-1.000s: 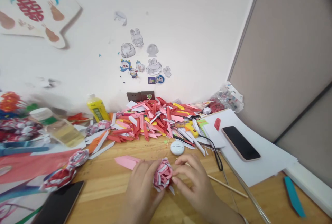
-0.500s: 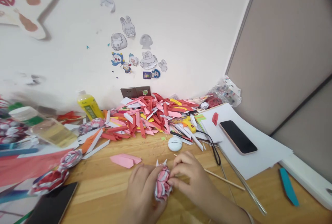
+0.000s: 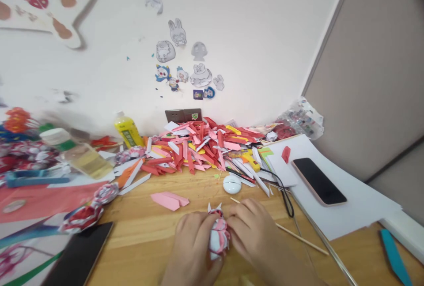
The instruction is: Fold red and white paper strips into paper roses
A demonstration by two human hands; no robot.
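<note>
A small pink, white and red folded-paper piece (image 3: 218, 236) is between my hands near the front of the wooden table. My left hand (image 3: 195, 244) is wrapped round its left side. The bent fingers of my right hand (image 3: 253, 228) press against its right side. Two white points stick up from its top. Two pink folded strips (image 3: 169, 200) lie behind my left hand. A white rounded object (image 3: 232, 184) sits behind the paper piece. One thin wooden stick (image 3: 302, 238) passes beneath my right hand.
Against the wall lies a heap of folded paper strips (image 3: 198, 144), with a yellow glue gun (image 3: 251, 159). A phone (image 3: 319, 181) rests on white sheets at right. Bottles (image 3: 128, 130) and a dark tablet (image 3: 77, 255) are at left.
The view has shifted, so most things appear farther right. The paper piece has been turned, showing more of a white side. My right fingers have closed in against it.
</note>
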